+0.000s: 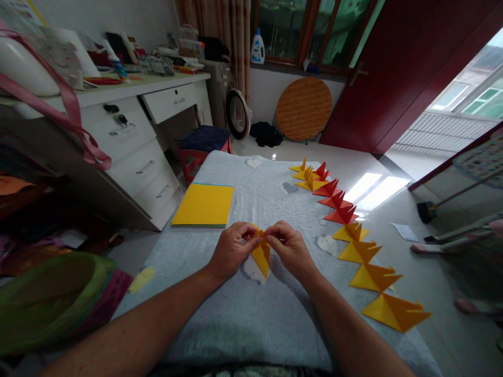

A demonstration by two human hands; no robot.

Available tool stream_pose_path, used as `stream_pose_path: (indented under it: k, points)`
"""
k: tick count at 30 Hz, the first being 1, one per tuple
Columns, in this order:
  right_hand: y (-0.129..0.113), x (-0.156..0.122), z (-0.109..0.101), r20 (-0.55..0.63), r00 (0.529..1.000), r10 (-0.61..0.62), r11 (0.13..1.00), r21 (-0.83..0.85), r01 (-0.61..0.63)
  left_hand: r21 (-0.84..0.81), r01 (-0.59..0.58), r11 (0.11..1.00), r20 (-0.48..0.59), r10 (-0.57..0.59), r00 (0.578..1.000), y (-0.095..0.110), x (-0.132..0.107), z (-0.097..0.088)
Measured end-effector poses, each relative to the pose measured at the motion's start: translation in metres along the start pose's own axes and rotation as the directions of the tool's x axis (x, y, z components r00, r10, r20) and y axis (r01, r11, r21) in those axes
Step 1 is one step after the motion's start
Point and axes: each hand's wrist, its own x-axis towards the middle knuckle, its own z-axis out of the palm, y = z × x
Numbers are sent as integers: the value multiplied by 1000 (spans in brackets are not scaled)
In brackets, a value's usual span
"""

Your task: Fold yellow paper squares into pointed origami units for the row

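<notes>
In the head view I saw the left hand (232, 247) and right hand (293, 248) narrowly pinching folded yellow paper (261, 259) over the cloth (251, 314), apparently for fine control; folded pieces (391, 310) lined its right side, seemingly leaving working room.

The left hand (234, 247) and right hand (291, 246) hide the upper part of the folded yellow paper (261, 262). The bottom edge cuts off both forearms (157, 309), the left edge the green bin (92, 296). The black heap (267, 135) near the washing machine (220, 78) is too dark to identify.
</notes>
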Motion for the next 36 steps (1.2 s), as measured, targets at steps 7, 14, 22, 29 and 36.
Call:
stream_pose_path:
  k: [7,14,22,29,36]
  points:
    - [-6,1,-2,49,998,42,999,5,-42,94,-72,993,42,68,997,3,1,-3]
    - [-11,-1,-1,132,950,282,925,224,-306,161,-201,966,86,189,978,9,0,-5]
    - [-12,1,0,155,911,381,863,295,-411,169,-269,948,125,250,960,8,-1,-4]
    - [-12,1,-1,210,879,428,794,377,-477,79,-217,973,103,209,972,9,-2,-3]
    - [-14,1,-3,283,840,464,723,428,-543,11,-170,985,114,168,979,8,-2,-2]
